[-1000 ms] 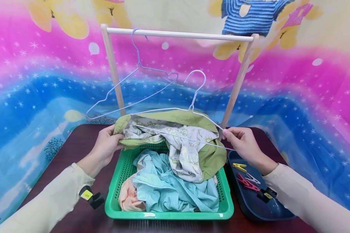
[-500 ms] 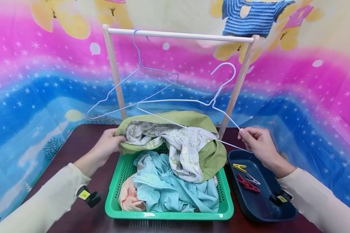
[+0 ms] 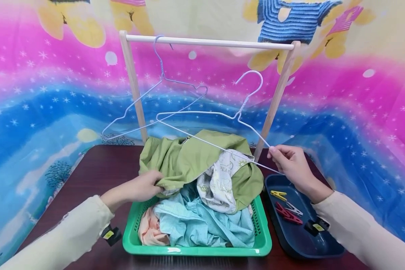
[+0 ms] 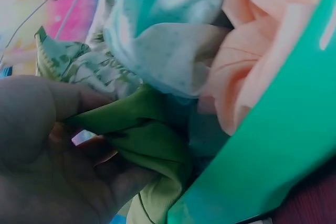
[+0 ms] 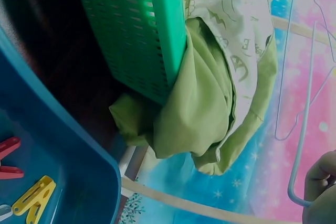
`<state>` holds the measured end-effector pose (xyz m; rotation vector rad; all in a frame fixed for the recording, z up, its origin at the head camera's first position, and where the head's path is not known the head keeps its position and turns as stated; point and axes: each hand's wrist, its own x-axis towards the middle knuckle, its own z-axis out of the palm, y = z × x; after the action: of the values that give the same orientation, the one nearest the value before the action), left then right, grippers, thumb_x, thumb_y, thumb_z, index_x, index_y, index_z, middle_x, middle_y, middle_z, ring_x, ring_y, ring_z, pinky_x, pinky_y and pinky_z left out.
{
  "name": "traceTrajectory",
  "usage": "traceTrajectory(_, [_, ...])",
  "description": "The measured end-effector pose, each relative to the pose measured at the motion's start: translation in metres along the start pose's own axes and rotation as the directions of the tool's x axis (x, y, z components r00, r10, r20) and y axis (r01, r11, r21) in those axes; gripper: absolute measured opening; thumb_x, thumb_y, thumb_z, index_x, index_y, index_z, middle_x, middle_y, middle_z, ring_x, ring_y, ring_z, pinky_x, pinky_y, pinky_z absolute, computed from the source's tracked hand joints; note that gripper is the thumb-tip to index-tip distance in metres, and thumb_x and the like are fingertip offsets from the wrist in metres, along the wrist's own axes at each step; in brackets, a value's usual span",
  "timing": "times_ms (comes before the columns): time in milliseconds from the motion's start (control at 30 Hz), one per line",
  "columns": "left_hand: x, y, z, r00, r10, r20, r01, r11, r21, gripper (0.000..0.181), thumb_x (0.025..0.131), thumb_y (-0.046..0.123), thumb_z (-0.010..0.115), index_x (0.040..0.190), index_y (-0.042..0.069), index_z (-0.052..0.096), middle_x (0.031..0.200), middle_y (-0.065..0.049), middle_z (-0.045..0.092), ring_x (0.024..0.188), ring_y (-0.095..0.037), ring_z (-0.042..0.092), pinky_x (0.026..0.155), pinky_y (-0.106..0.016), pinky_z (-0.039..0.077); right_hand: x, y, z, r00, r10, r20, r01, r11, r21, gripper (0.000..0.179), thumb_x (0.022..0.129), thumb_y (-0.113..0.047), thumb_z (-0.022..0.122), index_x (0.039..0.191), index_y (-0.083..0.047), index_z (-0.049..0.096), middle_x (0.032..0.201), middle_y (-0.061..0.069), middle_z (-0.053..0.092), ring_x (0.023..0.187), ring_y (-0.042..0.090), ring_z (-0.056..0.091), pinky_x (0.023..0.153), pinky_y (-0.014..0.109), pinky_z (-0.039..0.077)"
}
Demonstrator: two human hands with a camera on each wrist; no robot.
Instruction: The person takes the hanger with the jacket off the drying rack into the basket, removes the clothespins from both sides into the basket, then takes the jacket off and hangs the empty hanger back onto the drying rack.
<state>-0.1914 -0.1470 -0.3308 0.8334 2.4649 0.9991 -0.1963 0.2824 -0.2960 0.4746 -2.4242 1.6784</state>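
Note:
A green jacket with a white printed lining lies over the back of the green basket. At the basket's left side my left hand pinches the jacket's near edge; the left wrist view shows the green cloth between thumb and fingers. My right hand pinches the right end of a white wire hanger, raised above the jacket with its hook upward. In the right wrist view only part of that hand shows, at the hanger's bend.
A second wire hanger hangs from the rack's white bar. Light blue cloth and peach cloth fill the basket. To its right stands a dark blue tray with yellow, red and white clothespins.
The hanger has come out of the jacket, up and to the right, then slightly back left. My left hand has drawn the jacket's left side toward me, covering much of its lining.

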Motion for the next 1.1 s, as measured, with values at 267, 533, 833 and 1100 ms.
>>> traceTrajectory(267, [0.002, 0.004, 0.009, 0.980, 0.011, 0.200, -0.039, 0.989, 0.140, 0.025, 0.092, 0.004, 0.060, 0.073, 0.018, 0.050, 0.071, 0.008, 0.040, 0.063, -0.006, 0.039, 0.063, -0.023, 0.036, 0.003, 0.000, 0.009, 1.000, 0.001, 0.031, -0.003, 0.998, 0.059, 0.029, 0.107, -0.017, 0.051, 0.084, -0.013, 0.069, 0.056, -0.004, 0.041, 0.044, 0.017, 0.030, 0.040, 0.037, 0.024])
traceTrajectory(533, [-0.005, 0.007, 0.015, 0.946, -0.138, 0.292, 0.058, 0.962, 0.267, 0.043, 0.099, 0.038, 0.061, 0.136, 0.015, 0.060, 0.144, -0.005, 0.054, 0.130, -0.024, 0.054, 0.105, -0.045, 0.046, 0.004, 0.004, 0.012, 0.998, 0.018, 0.061, -0.020, 0.999, 0.031, 0.029, 0.107, -0.020, 0.050, 0.086, -0.014, 0.069, 0.056, -0.005, 0.041, 0.044, 0.018, 0.030, 0.041, 0.037, 0.026])
traceTrajectory(833, [-0.014, 0.013, 0.009, 0.952, -0.168, 0.255, 0.123, 0.975, 0.185, 0.066, 0.102, 0.048, 0.055, 0.151, 0.005, 0.044, 0.158, -0.020, 0.041, 0.148, -0.040, 0.036, 0.118, -0.059, 0.033, 0.004, 0.004, 0.009, 0.998, 0.044, 0.051, -0.043, 0.999, -0.017, 0.028, 0.107, -0.022, 0.052, 0.087, -0.015, 0.069, 0.055, -0.007, 0.040, 0.044, 0.017, 0.032, 0.041, 0.037, 0.028])
traceTrajectory(1100, [-0.015, 0.014, 0.004, 0.986, -0.088, 0.143, 0.065, 0.985, 0.158, 0.065, 0.104, 0.047, 0.052, 0.149, 0.000, 0.046, 0.153, -0.021, 0.047, 0.144, -0.040, 0.042, 0.115, -0.059, 0.036, 0.007, 0.000, -0.005, 0.998, 0.049, 0.049, -0.046, 0.997, -0.067, 0.029, 0.107, -0.026, 0.050, 0.087, -0.015, 0.068, 0.056, -0.008, 0.040, 0.044, 0.016, 0.030, 0.040, 0.037, 0.027])
